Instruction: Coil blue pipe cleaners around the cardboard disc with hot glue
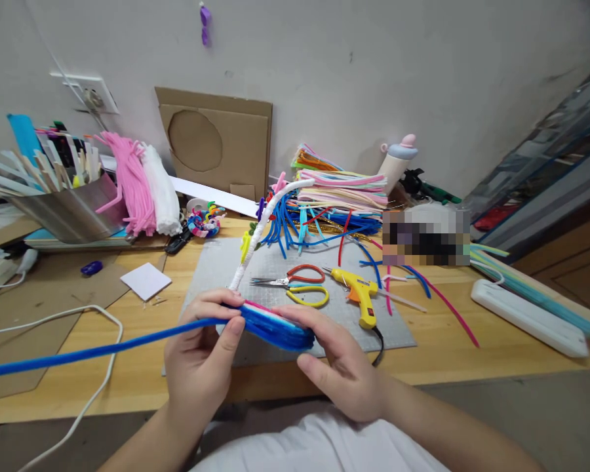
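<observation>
My left hand [201, 354] pinches a blue fuzzy piece [278, 331] at its left end, where a long blue pipe cleaner [103, 352] runs off to the left edge. The piece has a white and pink upper rim. My right hand [341, 360] holds its right end between fingers and thumb. A white wrapped stem [261, 226] with small colored pieces rises behind my left hand; its lower end is hidden. Beyond the hands, scissors [299, 283] with red and yellow handles and a yellow glue gun [361, 295] lie on a grey cutting mat [398, 331].
Pipe cleaner bundles [344, 190] lie at the back, near a bottle [398, 164]. A metal container [73, 213] of sticks stands left. Cardboard [246, 144] leans on the wall. A white power strip [528, 318] lies right; a white cable [115, 347] crosses the left side.
</observation>
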`<state>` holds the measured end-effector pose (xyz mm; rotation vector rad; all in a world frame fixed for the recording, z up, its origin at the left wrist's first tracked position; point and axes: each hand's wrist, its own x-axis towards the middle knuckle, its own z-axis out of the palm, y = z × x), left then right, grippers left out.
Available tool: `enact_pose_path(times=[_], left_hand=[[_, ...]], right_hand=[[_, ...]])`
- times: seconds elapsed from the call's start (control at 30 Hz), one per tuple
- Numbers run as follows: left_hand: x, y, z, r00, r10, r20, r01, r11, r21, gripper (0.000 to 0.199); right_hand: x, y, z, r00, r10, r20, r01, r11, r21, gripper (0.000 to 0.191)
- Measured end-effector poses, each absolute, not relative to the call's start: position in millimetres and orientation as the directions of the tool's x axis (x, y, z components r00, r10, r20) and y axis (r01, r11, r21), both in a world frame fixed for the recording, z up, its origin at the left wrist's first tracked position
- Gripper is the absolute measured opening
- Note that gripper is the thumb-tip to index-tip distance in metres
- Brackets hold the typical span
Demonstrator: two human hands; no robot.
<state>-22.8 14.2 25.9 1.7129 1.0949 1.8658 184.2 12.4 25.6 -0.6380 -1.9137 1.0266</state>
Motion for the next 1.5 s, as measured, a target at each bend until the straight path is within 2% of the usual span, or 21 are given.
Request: enact_pose_path(times=[0.17,0.5,1.17,1.5], left_hand=[[-22.5,15.2,24.8,-0.207,0.742,0.638,0.203,-0.605,0.769,0.005],[-18.5,14.7,26.8,-0.191,0.736,0.650,0.205,-0.617,0.760,0.008],[-17.1,12.4,23.7,-0.172,0.725,0.667,0.163,-0.647,0.745,0.015],[-23.3,10.0,24.5,-0.097,0.727,0.680,0.169,-0.662,0.731,0.016]], right_hand=[[174.9,14.8,29.5,-0.463,0.746,0.478,0.097,0.579,-0.810,0.050],[172.1,16.8,29.3,-0.432,0.748,0.504,0.091,0.592,-0.801,0.049],[172.9,16.4,30.0,-0.450,0.820,0.353,-0.091,0.351,-0.932,0.037],[173.5,16.0,28.4,-0.437,0.826,0.357,-0.121,0.339,-0.933,0.035]])
